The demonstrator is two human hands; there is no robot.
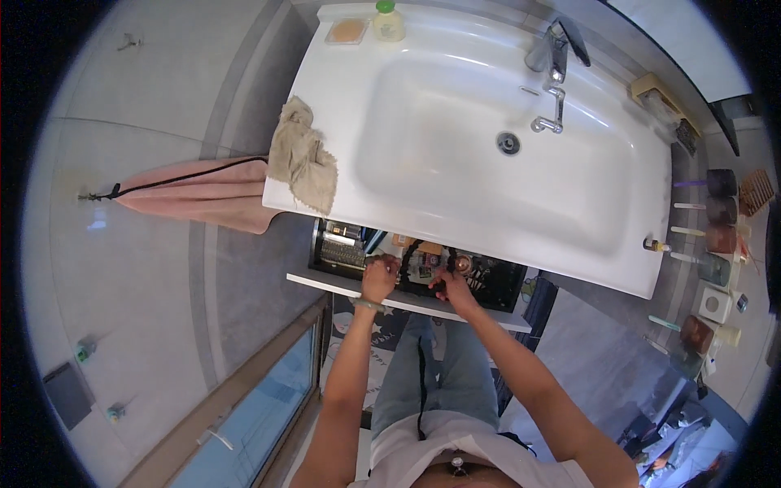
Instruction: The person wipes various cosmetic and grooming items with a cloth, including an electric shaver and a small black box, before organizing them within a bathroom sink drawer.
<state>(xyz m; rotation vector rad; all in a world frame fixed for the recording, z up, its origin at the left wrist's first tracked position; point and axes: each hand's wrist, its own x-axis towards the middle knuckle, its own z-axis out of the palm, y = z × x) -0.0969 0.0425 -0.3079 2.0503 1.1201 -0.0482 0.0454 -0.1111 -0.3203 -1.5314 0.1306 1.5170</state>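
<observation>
Under the white sink, a drawer (pixel 350 286) with a white front and dark inner walls stands pulled out. Both of my hands are inside it. My left hand (pixel 380 276), a bracelet at its wrist, has its fingers curled together near the drawer's middle; what they grip is too small to tell. To the right, my right hand (pixel 452 289) bends its fingers inward, toward the left hand, over small items I cannot make out. A dark knobbly strand (pixel 409 260) runs between the hands. On the left, a silvery ribbed item (pixel 342 249) lies in a compartment.
A beige cloth (pixel 301 159) drapes over the left end of the sink (pixel 488 195). Behind it stand a soap dish (pixel 348 32) and a green-capped bottle (pixel 389 23). The faucet (pixel 557 57) rises at the back. A pink towel (pixel 195 195) hangs left; several toothbrushes and cups line the right wall.
</observation>
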